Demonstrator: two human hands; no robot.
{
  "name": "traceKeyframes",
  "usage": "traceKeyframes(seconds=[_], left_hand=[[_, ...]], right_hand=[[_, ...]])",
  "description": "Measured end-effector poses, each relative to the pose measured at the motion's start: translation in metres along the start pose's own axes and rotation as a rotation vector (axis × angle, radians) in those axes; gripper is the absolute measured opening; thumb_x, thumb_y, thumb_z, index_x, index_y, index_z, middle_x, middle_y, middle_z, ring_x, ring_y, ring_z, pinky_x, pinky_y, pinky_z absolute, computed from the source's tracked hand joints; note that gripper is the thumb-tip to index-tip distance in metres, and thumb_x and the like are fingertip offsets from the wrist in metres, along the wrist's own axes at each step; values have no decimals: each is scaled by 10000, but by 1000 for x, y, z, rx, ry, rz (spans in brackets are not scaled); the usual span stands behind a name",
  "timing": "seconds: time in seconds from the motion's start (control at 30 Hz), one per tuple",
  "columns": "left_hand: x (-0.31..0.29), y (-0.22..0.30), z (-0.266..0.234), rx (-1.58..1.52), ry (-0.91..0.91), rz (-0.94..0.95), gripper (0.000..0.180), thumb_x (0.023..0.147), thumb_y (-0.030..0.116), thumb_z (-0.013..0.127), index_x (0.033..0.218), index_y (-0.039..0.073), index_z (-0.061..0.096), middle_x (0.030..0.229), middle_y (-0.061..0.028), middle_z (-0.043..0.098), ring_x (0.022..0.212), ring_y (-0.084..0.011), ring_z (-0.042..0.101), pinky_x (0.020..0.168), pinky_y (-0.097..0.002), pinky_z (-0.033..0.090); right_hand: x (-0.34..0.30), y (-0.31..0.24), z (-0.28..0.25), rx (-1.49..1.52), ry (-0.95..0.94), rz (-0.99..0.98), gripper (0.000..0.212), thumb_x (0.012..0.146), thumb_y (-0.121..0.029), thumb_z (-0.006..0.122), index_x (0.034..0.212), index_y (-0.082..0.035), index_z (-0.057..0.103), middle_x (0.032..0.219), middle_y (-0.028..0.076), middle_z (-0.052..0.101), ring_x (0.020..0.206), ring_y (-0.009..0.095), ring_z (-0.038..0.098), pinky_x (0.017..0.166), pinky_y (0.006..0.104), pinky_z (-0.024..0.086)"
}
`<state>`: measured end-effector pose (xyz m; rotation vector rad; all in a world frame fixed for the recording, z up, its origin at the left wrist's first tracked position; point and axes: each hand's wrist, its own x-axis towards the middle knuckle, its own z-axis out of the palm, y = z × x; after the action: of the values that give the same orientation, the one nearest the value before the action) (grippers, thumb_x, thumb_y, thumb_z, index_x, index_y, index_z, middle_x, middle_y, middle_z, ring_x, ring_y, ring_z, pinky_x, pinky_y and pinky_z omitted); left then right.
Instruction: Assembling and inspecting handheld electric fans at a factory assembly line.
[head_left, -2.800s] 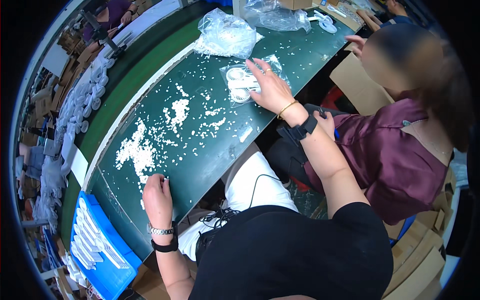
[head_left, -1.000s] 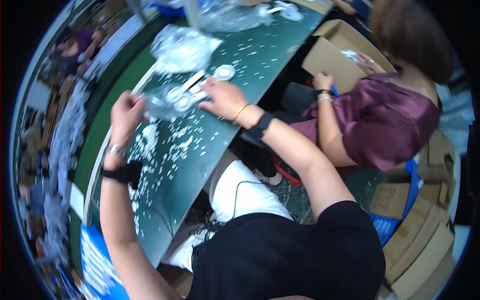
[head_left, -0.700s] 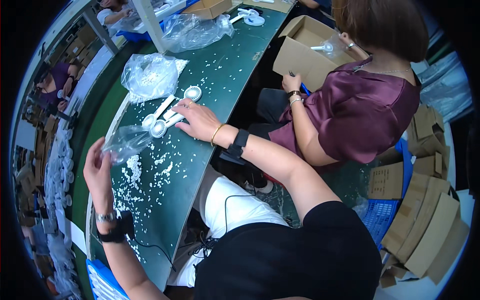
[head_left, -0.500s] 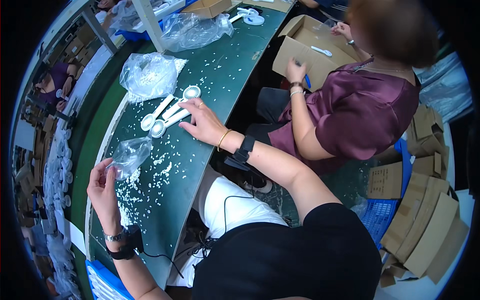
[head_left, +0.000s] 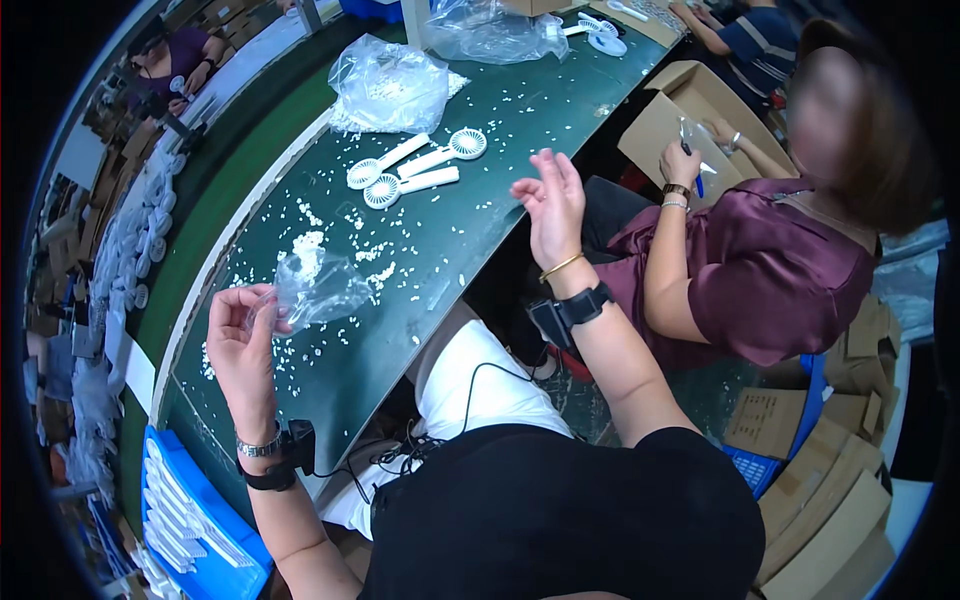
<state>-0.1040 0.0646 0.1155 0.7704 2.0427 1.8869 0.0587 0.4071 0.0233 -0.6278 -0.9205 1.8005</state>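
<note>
My left hand (head_left: 245, 330) pinches the edge of a small clear plastic bag (head_left: 325, 287) over the green table (head_left: 440, 270). Scattered around and below the bag lie small white bits (head_left: 305, 250). My right hand (head_left: 553, 205) is raised near the table's right edge, fingers stretched out and nothing in them. To its left on the table rest three white handheld fans: one (head_left: 467, 145) with its round head to the right, another (head_left: 382, 191) nearest me, and a third (head_left: 364, 174) at the left. My right hand touches none of them.
Behind the fans sits a large clear bag (head_left: 390, 85) of white bits. A blue crate (head_left: 255, 575) of white fan parts stands at lower left. A co-worker in a purple top (head_left: 770, 270) sits at right by an open cardboard box (head_left: 655, 130). Flattened cardboard (head_left: 830, 500) leans lower right.
My right hand has left the fans and moved right, its fingers opening out. My left hand still grips the clear bag. The view has shifted; the co-worker's hands now hold a clear bag.
</note>
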Motion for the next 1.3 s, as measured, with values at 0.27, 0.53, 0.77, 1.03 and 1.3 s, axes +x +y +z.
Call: traceKeyframes(seconds=[0.27, 0.53, 0.77, 1.03, 1.3], left_hand=[[-48, 6, 15, 223, -26, 1, 178, 969, -56, 572, 1093, -18, 694, 1083, -73, 660, 852, -126, 674, 750, -261, 563], [-129, -11, -8, 191, 35, 60, 215, 893, -99, 549, 1015, -30, 713, 1141, -121, 646, 994, -189, 676, 801, -318, 592], [-254, 18, -70, 222, 518, 53, 82, 913, 17, 666, 991, 23, 691, 1132, -59, 637, 1037, -149, 650, 897, -301, 565], [-509, -56, -184, 382, 1476, -390, 155, 911, -26, 628, 1008, -3, 746, 994, -57, 733, 899, -130, 689, 823, -266, 563], [-738, -217, -315, 772, 1848, -795, 293, 855, 200, 769, 1057, -12, 764, 1022, -143, 767, 933, -227, 735, 872, -330, 566]], right_hand=[[-3, 26, -6, -419, -138, -137, 274, 989, -146, 709, 1221, -19, 640, 1000, 45, 674, 816, 104, 640, 727, 255, 541], [-18, 65, 35, -659, -624, -381, 347, 976, -93, 724, 1298, -7, 626, 1064, 61, 681, 881, 91, 626, 740, 224, 522], [-30, 71, 38, -726, -673, -423, 325, 998, -121, 698, 1282, 14, 615, 979, 73, 676, 731, 101, 609, 607, 223, 506], [-21, 78, 35, -798, -640, -504, 316, 993, -133, 708, 1255, 20, 621, 896, 72, 666, 694, 115, 605, 574, 233, 499], [-3, 97, 30, -862, -634, -609, 321, 992, -149, 710, 1250, 23, 628, 914, 66, 670, 711, 119, 612, 594, 235, 507]])
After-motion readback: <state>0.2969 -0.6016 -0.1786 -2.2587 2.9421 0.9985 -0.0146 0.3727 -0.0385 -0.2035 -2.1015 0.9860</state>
